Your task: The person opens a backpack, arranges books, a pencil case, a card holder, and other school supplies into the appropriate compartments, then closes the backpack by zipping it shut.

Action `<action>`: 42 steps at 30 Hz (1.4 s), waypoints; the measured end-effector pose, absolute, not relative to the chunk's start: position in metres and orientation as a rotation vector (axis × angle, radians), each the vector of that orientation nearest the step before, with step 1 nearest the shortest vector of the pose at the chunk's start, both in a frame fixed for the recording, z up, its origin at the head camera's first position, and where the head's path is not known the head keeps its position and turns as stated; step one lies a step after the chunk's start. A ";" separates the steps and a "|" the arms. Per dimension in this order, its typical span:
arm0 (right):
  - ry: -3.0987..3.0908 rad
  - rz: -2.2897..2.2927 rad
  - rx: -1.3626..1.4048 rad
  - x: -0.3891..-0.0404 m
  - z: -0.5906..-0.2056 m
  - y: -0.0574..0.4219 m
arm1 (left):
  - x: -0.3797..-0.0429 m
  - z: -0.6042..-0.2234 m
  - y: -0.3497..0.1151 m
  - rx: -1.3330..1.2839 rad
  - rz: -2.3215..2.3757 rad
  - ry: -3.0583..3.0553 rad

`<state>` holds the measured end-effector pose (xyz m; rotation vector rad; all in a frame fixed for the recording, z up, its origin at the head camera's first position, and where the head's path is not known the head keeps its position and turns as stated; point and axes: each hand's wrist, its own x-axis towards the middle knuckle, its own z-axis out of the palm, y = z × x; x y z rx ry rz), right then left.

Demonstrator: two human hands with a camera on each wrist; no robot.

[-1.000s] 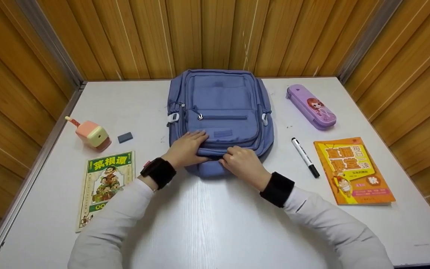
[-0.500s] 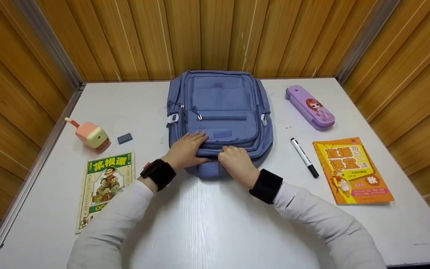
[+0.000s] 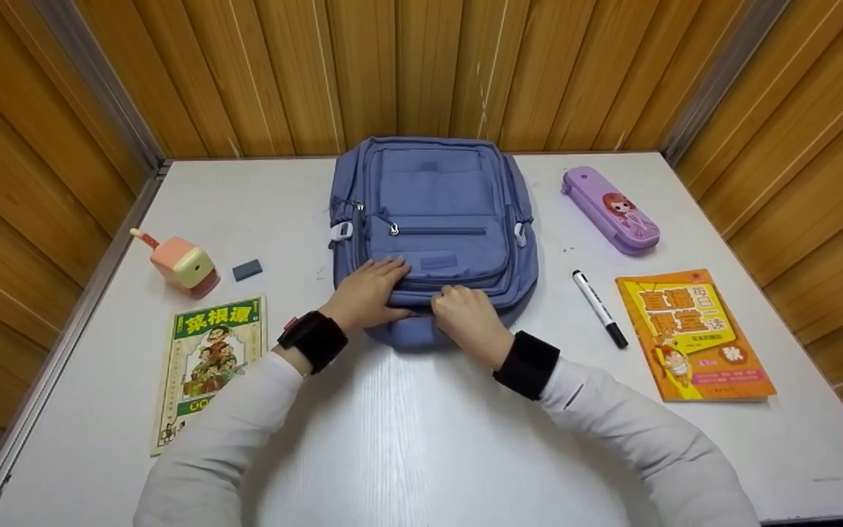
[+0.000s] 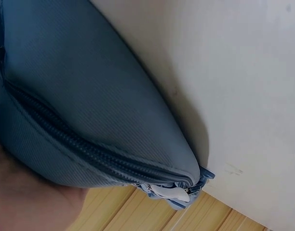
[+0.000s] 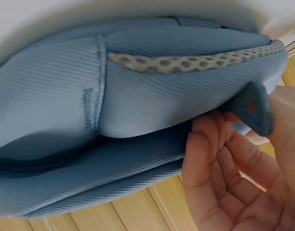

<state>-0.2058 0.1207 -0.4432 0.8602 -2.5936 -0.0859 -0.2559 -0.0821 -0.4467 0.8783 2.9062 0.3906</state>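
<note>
A blue backpack [image 3: 432, 192] lies on its back on the white table, front pockets facing up. My left hand [image 3: 369, 294] rests flat on its lower left front, fingers spread over the fabric. At the near edge of the bag, my right hand [image 3: 470, 323] has its fingers curled. The right wrist view shows this hand pinching a triangular zipper pull [image 5: 256, 109] between thumb and fingers; the slider itself is hidden. Part of the zipper track [image 5: 36, 163] shows to one side there. In the left wrist view, a zipper [image 4: 104, 161] curves along the bag's side.
Left of the bag are a pencil sharpener [image 3: 184, 265], a grey eraser [image 3: 247, 270] and a green comic book [image 3: 209, 366], partly under my left sleeve. To the right lie a purple pencil case [image 3: 610, 210], a marker [image 3: 600, 309] and an orange book [image 3: 696, 337]. Wood-patterned walls enclose the table.
My right hand has shifted a little to the left along the bag's near edge, mostly in the first half second. The left hand stays put on the bag.
</note>
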 end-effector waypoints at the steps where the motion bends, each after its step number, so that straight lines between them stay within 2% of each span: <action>1: -2.589 -0.086 0.855 -0.205 -0.443 0.121 | -0.256 -0.447 -0.082 0.875 0.394 2.908; 42: -2.627 0.238 0.691 -0.205 -0.452 0.194 | -0.256 -0.448 -0.083 0.879 0.411 2.913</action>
